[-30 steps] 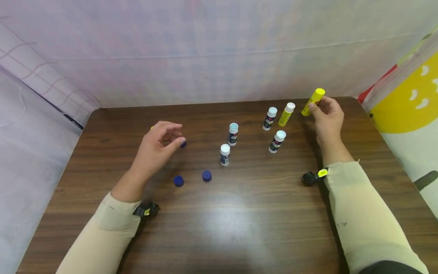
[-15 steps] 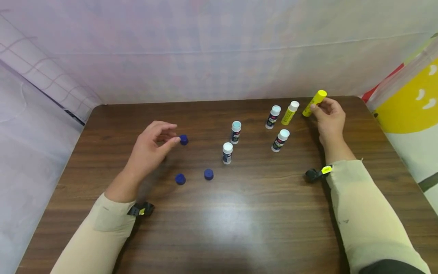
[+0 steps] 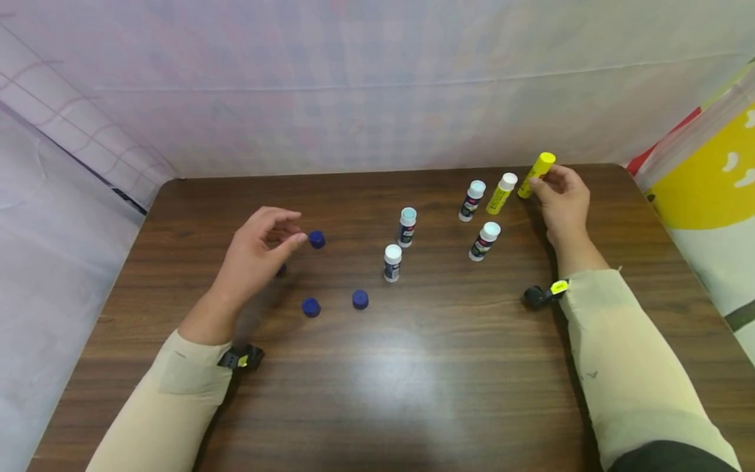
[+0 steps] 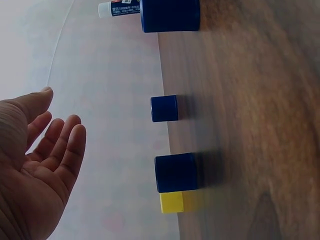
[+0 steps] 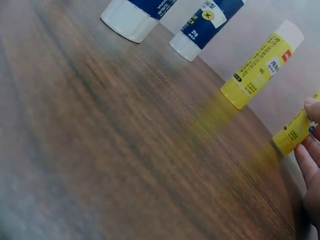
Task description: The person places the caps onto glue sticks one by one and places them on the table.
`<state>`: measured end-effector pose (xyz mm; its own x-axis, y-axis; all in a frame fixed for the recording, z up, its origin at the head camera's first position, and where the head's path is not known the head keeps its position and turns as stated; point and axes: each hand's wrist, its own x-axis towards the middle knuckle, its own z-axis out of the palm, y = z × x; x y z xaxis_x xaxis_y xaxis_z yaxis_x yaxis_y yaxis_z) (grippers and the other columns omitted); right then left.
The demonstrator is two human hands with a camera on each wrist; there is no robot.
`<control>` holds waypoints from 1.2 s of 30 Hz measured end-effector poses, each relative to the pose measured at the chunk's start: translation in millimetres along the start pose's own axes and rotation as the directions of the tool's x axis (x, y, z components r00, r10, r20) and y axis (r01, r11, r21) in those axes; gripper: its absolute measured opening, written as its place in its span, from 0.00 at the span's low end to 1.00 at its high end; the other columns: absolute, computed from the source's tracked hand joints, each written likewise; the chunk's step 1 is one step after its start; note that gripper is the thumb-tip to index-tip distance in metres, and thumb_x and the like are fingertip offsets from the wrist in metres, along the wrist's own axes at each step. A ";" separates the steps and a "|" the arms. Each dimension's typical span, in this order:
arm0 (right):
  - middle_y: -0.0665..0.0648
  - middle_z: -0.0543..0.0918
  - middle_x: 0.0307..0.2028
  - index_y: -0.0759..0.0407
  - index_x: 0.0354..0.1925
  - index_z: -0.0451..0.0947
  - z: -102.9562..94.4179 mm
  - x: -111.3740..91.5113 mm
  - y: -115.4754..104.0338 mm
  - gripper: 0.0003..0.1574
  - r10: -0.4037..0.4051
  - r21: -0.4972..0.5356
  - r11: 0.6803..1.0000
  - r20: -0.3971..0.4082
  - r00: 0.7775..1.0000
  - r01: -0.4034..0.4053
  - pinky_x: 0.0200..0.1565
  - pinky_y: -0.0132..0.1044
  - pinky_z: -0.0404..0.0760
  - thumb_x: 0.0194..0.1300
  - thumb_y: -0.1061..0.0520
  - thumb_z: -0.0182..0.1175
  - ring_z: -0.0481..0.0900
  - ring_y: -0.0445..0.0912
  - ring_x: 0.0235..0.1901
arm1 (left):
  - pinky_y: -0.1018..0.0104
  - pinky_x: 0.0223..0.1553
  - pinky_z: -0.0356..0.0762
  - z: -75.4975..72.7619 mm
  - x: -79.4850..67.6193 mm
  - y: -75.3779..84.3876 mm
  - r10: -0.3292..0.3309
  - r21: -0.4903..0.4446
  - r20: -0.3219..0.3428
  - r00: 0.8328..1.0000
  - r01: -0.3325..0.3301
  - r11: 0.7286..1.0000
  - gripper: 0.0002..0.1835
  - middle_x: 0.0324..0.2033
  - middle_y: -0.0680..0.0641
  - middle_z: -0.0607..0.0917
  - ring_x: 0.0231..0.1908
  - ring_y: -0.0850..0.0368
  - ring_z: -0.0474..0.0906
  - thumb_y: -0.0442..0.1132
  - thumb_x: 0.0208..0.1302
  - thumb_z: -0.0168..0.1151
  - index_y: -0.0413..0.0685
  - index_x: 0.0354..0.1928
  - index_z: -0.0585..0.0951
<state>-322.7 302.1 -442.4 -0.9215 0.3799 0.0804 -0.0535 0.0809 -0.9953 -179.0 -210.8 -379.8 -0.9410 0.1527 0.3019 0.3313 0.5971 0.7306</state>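
I find the right hand (image 3: 565, 203) closed on a yellow glue stick (image 3: 541, 164), the thumb on one side and the fingers on the other. The stick is at the far right of the wooden surface (image 3: 413, 380), near the back edge. Just beside it I record a white-topped yellow stick (image 3: 499, 196), upright and apart from the hand. Further left stand four white-topped blue sticks (image 3: 470, 207), two of them towards the middle.

I observe the left hand (image 3: 250, 255) raised over the left part, its fingers loosely bent, the thumb apart from them, and nothing in its hold. Near its thumb lies a blue cap (image 3: 316, 239); two front caps (image 3: 310, 307) lie nearer the person, and a hidden cap (image 3: 282, 270) is mostly covered by the hand. In the left wrist view I note a yellow cap (image 4: 171, 203), partly behind a blue one.
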 end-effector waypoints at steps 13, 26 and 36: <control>0.39 0.81 0.45 0.51 0.59 0.81 -1.3 -2.2 -4.6 0.22 0.039 -0.141 0.989 0.029 0.999 -0.034 0.41 0.21 0.78 0.68 0.53 0.71 0.77 0.36 0.49 | 0.52 0.54 0.84 -3.5 3.5 -6.0 -0.069 0.026 0.031 0.997 0.068 0.997 0.18 0.51 0.40 0.82 0.49 0.49 0.82 0.36 0.71 0.68 0.40 0.60 0.81; 0.38 0.81 0.44 0.54 0.61 0.80 2.2 0.6 0.4 0.24 0.030 -0.168 0.986 0.049 0.998 -0.021 0.44 0.20 0.79 0.68 0.55 0.70 0.77 0.35 0.48 | 0.45 0.57 0.83 -12.7 0.4 -21.0 -0.114 0.091 0.117 0.987 0.103 0.990 0.21 0.53 0.39 0.81 0.51 0.42 0.83 0.38 0.72 0.67 0.36 0.62 0.79; 0.38 0.81 0.46 0.54 0.64 0.79 -0.3 -5.2 -0.4 0.26 0.042 -0.231 0.972 0.038 0.998 -0.032 0.48 0.21 0.79 0.69 0.54 0.69 0.78 0.35 0.50 | 0.45 0.55 0.83 -18.1 4.9 -23.5 -0.209 0.220 0.228 0.951 0.159 0.962 0.25 0.60 0.39 0.78 0.54 0.41 0.81 0.44 0.75 0.65 0.41 0.68 0.76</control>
<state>-317.8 300.4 -442.4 -0.9370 0.3474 0.0361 0.0668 0.2797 -0.9578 -190.1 -238.3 -384.5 -0.9797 0.2002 -0.0055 0.1543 0.7724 0.6161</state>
